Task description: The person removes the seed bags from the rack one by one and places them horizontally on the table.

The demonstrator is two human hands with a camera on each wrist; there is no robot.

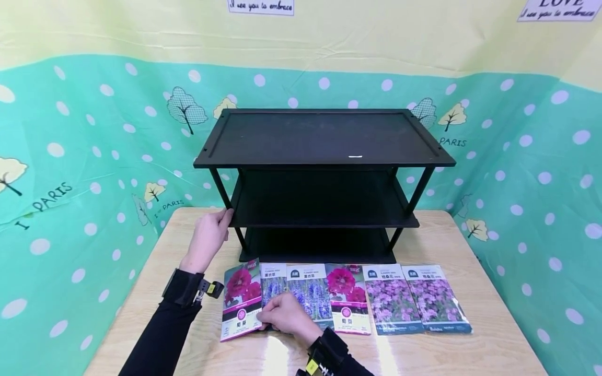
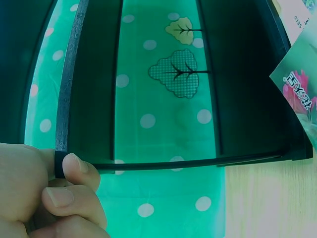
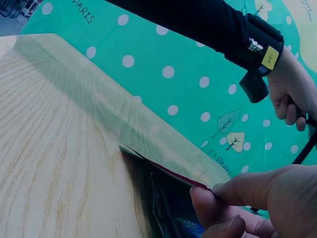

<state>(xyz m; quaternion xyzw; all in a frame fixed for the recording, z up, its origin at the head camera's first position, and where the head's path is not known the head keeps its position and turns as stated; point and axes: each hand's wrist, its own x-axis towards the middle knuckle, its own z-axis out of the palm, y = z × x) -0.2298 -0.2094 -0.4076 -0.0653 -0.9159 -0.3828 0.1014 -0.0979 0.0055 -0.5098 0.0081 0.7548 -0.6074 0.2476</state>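
My left hand [image 1: 210, 236] grips the left front corner of the middle tier of a black three-tier shelf [image 1: 324, 138]. In the left wrist view, its thumb and fingers close round the dark frame [image 2: 63, 114]. My right hand [image 1: 288, 316] pinches the right edge of the leftmost seed packet [image 1: 239, 287], which has pink flowers and sits slightly tilted. The right wrist view shows that packet's edge [image 3: 168, 173] raised off the table between thumb and finger. Beside it, partly covered by the right hand, are two lavender seed packets [image 1: 308, 284] with blue-purple flowers.
Further right lie another pink-flower packet [image 1: 348, 297] and two packets with light purple flowers [image 1: 392, 300], in a row before the shelf. All rest on a light wood table [image 1: 475, 292]. A green dotted cloth [image 1: 84, 209] hangs behind and at both sides.
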